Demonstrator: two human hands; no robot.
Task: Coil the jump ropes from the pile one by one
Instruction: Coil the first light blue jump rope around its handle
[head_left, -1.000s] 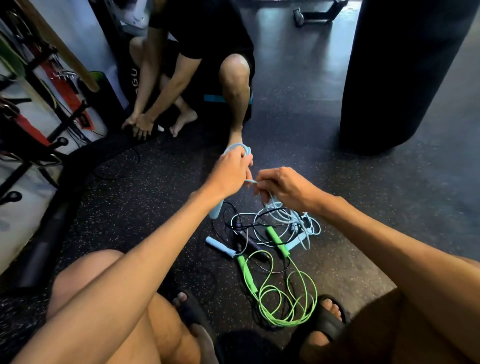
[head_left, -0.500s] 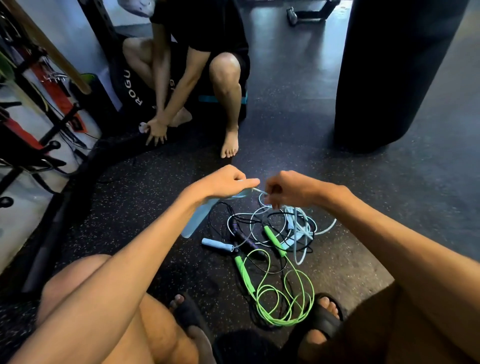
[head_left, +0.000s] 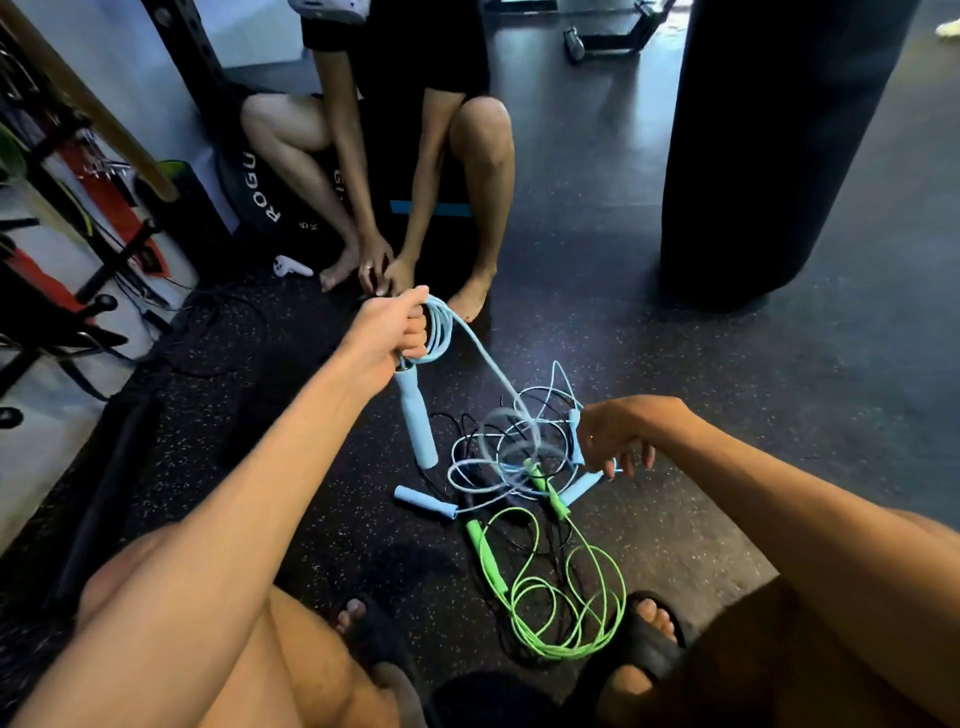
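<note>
1. At the far left one rack (head_left: 47, 218) is standing, cut off by the frame edge. What is hanging on it is too cluttered to name.
2. One dark weight plate (head_left: 260, 202) is leaning behind a second person (head_left: 415, 156), who is sitting opposite with the head cut off at the top. One white controller (head_left: 292, 267) is lying by that person's foot.
3. The left hand (head_left: 387, 338) is clenching around several loops of the light blue jump rope (head_left: 439, 327), raised above the floor (head_left: 779, 415). One blue handle (head_left: 415, 421) is hanging below the fist.
4. The pile (head_left: 498, 467) is lying on the floor between the two hands. Three more light blue handles, two green handles and thin black cord are showing. The tangled cords are crossing too much to trace.
5. One green jump rope (head_left: 566, 613) is lying in loose loops nearest the wearer, between two black sandals.
6. The right hand (head_left: 613, 436) is hovering over the pile's right edge with fingers drooping. I cannot tell whether it is pinching a cord.
7. One black punching bag (head_left: 779, 156) is standing at the right, its top cut off.
</note>
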